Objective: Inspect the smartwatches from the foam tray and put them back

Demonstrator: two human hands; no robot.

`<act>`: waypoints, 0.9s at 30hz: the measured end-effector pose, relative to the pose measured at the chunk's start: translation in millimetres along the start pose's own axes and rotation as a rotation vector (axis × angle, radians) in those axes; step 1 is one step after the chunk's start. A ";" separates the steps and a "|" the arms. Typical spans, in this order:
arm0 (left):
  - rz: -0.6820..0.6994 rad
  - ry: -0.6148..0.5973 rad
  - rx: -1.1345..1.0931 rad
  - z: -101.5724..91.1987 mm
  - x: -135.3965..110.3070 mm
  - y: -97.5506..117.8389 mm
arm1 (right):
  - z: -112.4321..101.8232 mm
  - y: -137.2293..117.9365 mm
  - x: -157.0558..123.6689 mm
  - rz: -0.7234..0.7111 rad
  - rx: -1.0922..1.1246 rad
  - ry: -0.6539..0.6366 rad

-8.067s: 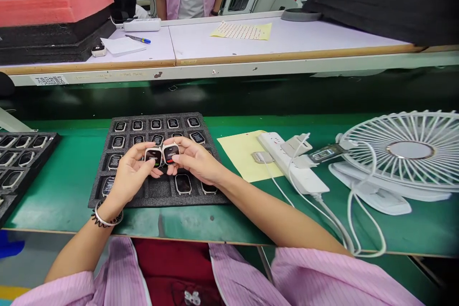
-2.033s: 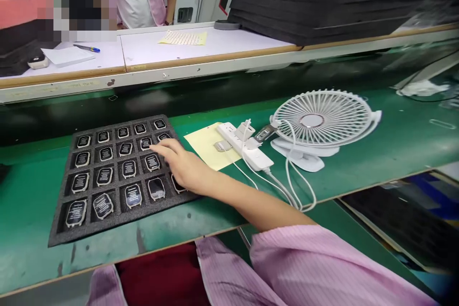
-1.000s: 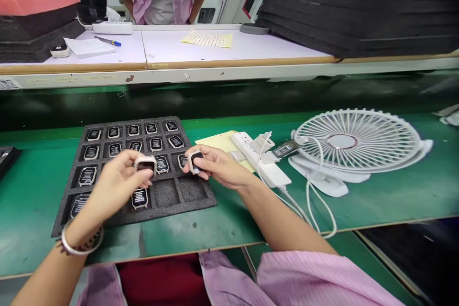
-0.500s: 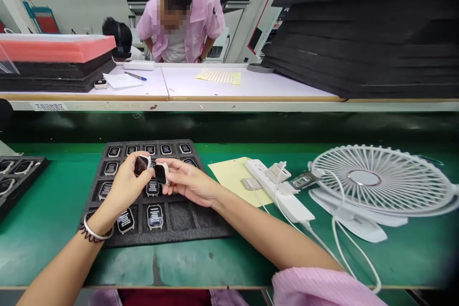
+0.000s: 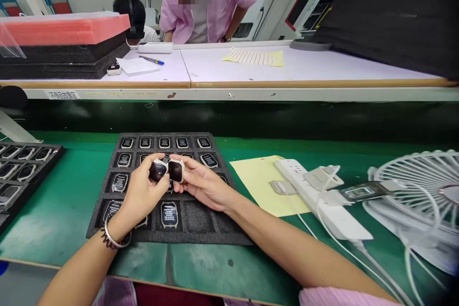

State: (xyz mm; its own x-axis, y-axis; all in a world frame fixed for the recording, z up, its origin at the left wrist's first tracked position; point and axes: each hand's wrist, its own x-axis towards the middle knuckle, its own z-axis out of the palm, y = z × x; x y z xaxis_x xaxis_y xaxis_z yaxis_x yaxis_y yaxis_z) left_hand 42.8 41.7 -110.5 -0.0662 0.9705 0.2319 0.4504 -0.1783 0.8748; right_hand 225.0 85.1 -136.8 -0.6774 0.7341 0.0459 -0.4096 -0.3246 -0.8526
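Observation:
My left hand (image 5: 147, 189) grips a smartwatch body (image 5: 158, 170) without a strap, its dark screen tilted up. Close beside it, my right hand (image 5: 204, 180) pinches a second watch body (image 5: 176, 171) by its light-coloured edge, screen also dark. The two watches look almost edge to edge; whether they touch I cannot tell. Both hands hover over a black foam tray (image 5: 143, 238) whose pockets hold several watch bodies showing white text, such as one watch (image 5: 169, 214) in the front row. My hands hide some of the middle pockets.
Left of me lies another foam tray (image 5: 43, 165) of watches. To the right are a yellow sheet (image 5: 254, 191), a white power strip (image 5: 322, 205) with cables and a white fan (image 5: 423, 191). A raised shelf (image 5: 215, 74) crosses behind, with a person (image 5: 215, 5) leaning beyond it.
My view has shifted, so the scene sits further right and the fan is partly cut off. The right-hand watch has turned its screen more towards me and come closer to the left one.

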 end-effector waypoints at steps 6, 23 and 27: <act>-0.006 -0.009 0.009 1.0 -2.5 -1.1 | 2.4 -2.2 -2.0 -0.002 0.026 -0.004; 0.075 0.007 0.097 -0.2 -6.5 2.6 | 6.0 -4.7 -5.1 0.034 0.035 0.021; 0.042 0.014 0.082 0.0 -5.6 2.3 | 6.3 -5.4 -5.4 0.031 0.017 0.031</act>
State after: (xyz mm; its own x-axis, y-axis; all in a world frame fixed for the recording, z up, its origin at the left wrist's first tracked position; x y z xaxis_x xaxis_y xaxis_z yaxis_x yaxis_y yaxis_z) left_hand 44.2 35.8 -109.8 -0.0581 0.9599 0.2742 0.5240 -0.2044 0.8268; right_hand 227.0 79.1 -129.2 -0.6712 0.7412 0.0031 -0.3986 -0.3574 -0.8446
